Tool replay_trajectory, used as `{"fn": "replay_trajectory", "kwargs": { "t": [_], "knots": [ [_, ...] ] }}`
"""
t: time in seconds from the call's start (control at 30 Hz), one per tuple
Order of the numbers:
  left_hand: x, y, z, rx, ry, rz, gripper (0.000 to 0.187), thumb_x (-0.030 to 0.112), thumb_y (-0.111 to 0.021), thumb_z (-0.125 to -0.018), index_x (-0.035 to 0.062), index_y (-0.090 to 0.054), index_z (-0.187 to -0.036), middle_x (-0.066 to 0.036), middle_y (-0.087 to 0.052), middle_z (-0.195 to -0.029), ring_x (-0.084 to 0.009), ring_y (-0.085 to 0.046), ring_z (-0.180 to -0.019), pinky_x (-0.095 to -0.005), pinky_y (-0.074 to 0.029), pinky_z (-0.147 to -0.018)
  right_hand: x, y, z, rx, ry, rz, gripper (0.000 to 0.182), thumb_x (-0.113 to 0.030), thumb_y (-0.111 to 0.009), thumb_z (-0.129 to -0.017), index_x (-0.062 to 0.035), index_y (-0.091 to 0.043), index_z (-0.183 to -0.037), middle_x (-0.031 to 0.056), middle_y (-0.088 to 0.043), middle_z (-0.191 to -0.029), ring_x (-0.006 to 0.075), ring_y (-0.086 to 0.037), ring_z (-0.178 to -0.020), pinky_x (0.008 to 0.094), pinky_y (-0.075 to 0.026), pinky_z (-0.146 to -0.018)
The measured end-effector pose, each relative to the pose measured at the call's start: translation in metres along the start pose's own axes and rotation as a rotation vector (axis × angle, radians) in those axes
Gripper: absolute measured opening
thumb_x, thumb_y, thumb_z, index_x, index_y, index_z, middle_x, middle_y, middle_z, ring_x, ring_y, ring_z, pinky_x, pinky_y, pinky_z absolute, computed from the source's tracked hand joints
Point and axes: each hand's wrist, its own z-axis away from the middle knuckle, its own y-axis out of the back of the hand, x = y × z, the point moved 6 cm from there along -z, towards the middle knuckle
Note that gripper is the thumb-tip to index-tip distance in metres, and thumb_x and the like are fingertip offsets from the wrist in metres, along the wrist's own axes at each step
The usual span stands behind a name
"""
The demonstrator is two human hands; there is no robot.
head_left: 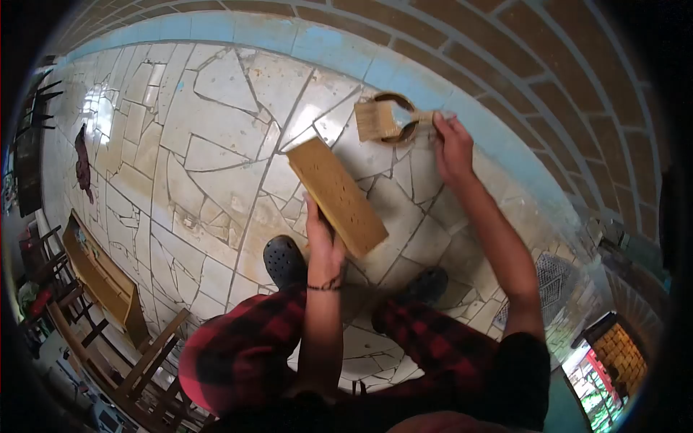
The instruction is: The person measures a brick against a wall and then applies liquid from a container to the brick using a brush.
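A yellow-brown wooden board (338, 195) with small dark marks on its broad face is tilted over the floor. My left hand (326, 242) grips its near left edge, fingers underneath and partly hidden. In my right hand (453, 146) is the handle of a wide paintbrush (375, 121), its pale bristles pointing left. Behind the brush lies a round brown-rimmed container (395, 97), which the brush overlaps in this view. What the container holds is mostly hidden.
Cracked white tile floor (209, 151) spreads around my feet. A brick wall (505, 65) with a blue base curves along the far side. At left are a long wooden box (108, 278), wooden furniture (144, 357) and a dark cloth (83, 162). A grey mat (548, 285) lies right.
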Motion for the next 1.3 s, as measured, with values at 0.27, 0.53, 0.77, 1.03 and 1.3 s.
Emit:
{"fn": "replay_trajectory", "kwargs": {
  "t": [0.27, 0.53, 0.77, 1.03, 1.3],
  "knots": [
    [0.040, -0.031, -0.071, -0.172, -0.243, -0.034, 0.056, 0.052, -0.036, -0.100, 0.0078, -0.047, -0.133, -0.010, -0.054, -0.128, -0.0269, -0.053, -0.115, -0.0423, -0.044, -0.099, -0.140, -0.085, 0.046, -0.446, 0.705, 0.658, 0.017, -0.017, -0.056, -0.096, -0.0017, -0.048, -0.096, 0.0119, -0.070, -0.087, 0.0121, -0.061, -0.067, 0.0295, -0.049, -0.058],
    [-0.002, -0.022, -0.043, -0.191, -0.123, 0.135, 0.056, 0.052, -0.030, -0.101, 0.0080, -0.049, -0.129, -0.010, -0.058, -0.122, -0.0285, -0.056, -0.109, -0.0438, -0.047, -0.095, -0.145, -0.113, 0.076, -0.363, 1.084, 1.021, 0.021, -0.013, -0.061, -0.091, -0.0029, -0.055, -0.109, 0.0078, -0.057, -0.067, 0.0141, -0.060, -0.062, 0.0316, -0.047, -0.056],
    [-0.015, -0.017, -0.035, -0.171, -0.067, 0.096, 0.056, 0.054, -0.032, -0.100, 0.0093, -0.048, -0.131, -0.010, -0.057, -0.123, -0.0271, -0.056, -0.112, -0.0432, -0.047, -0.096, -0.102, -0.100, 0.047, -0.414, 0.934, 1.045, 0.022, -0.012, -0.059, -0.090, -0.0016, -0.051, -0.107, 0.0150, -0.061, -0.072, 0.0252, -0.062, -0.063, 0.0369, -0.047, -0.059],
    [-0.013, -0.019, -0.036, -0.170, -0.062, 0.097, 0.056, 0.053, -0.033, -0.100, 0.0082, -0.049, -0.130, -0.011, -0.058, -0.124, -0.0272, -0.057, -0.111, -0.0429, -0.047, -0.096, -0.068, -0.105, 0.035, -0.503, 0.792, 1.149, 0.024, -0.012, -0.056, -0.091, -0.0001, -0.047, -0.109, 0.0241, -0.061, -0.079, 0.0397, -0.060, -0.068, 0.0448, -0.046, -0.064],
    [-0.020, -0.012, -0.052, -0.164, -0.070, 0.100, 0.054, 0.052, -0.035, -0.101, 0.0087, -0.049, -0.130, -0.010, -0.058, -0.123, -0.0267, -0.057, -0.110, -0.0424, -0.046, -0.095, -0.062, -0.109, 0.025, -0.514, 0.784, 1.140, 0.022, -0.011, -0.055, -0.091, 0.0000, -0.046, -0.107, 0.0252, -0.061, -0.078, 0.0414, -0.059, -0.070, 0.0460, -0.045, -0.065]
  ]
}}
